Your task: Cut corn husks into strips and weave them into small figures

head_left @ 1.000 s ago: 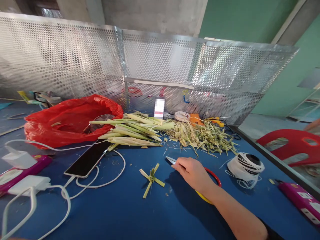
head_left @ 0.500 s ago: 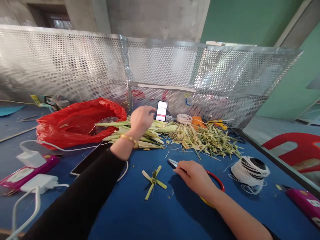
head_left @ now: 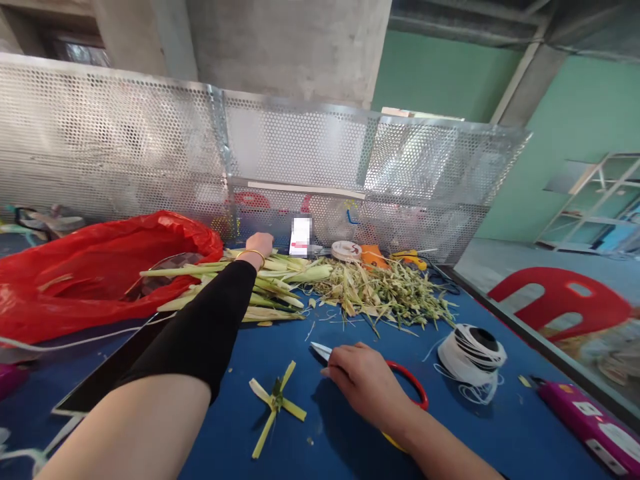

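My left hand (head_left: 259, 245) reaches to the far side of a pile of pale green husk-like leaves (head_left: 273, 283). Its fingers point away and are hidden, so whether they grip a leaf is unclear. My right hand (head_left: 367, 383) rests on the blue table, wrapped around a pair of scissors (head_left: 320, 351); the blades stick out to the left and a red handle loop shows behind the hand. Between my arms lies a small cross of folded leaf strips (head_left: 277, 401), with a darker green knot at its centre.
A red plastic bag (head_left: 105, 267) lies open at left. Trimmed leaf scraps (head_left: 395, 290) are heaped right of the leaves. A phone (head_left: 301, 237) leans on the perforated metal screen (head_left: 300, 147). A spool of white cord (head_left: 473, 357) and a purple power strip (head_left: 587, 420) are at right.
My left hand has stretched farther forward, over the leaf pile to its back edge. The view has shifted and turned; my right hand still holds the scissors and the leaf cross lies in place.
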A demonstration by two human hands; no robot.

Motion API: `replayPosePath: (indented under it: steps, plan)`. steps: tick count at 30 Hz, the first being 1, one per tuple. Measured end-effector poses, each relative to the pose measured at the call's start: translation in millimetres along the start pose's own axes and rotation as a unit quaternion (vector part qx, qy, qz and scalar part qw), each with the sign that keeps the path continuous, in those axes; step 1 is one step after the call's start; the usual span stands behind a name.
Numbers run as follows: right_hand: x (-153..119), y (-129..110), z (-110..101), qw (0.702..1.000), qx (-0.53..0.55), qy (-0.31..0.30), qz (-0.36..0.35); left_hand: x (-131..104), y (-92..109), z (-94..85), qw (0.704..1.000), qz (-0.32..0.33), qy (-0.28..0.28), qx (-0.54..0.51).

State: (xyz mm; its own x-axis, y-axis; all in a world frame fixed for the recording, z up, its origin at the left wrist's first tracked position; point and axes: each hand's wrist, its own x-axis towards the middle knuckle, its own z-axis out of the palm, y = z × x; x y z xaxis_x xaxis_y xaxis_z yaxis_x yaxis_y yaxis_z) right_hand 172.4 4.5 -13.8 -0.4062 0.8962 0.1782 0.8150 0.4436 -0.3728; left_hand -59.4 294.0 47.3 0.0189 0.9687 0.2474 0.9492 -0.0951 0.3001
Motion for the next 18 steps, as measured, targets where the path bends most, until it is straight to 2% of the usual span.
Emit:
replayPosePath:
  steps: [4,7,10,14,16,18]
  plan:
    - [0,1,0,1.000,0.005,0.001,-0.008,1,-2,10.9,0.999,-0.039,0.010,-0.022]
    - [0,2,2,1.000,-0.002,-0.002,-0.008,-7,-2,3.4,0.995,-0.053,0.063,-0.062]
    - [1,2,2,1.000,-0.005,-0.001,0.000,-19,5,-18.0,0.978,-0.067,0.155,-0.120]
    - [3,1,2,1.000,0.003,0.007,0.006,-42,33,-56.6,0.928,-0.072,0.286,-0.226]
    - [3,1,1,1.000,0.019,0.015,0.015,-62,51,-73.0,0.908,-0.052,0.299,-0.288]
    - [3,1,0,0.997,0.062,0.033,0.023,-90,70,-83.7,0.894,-0.031,0.282,-0.346]
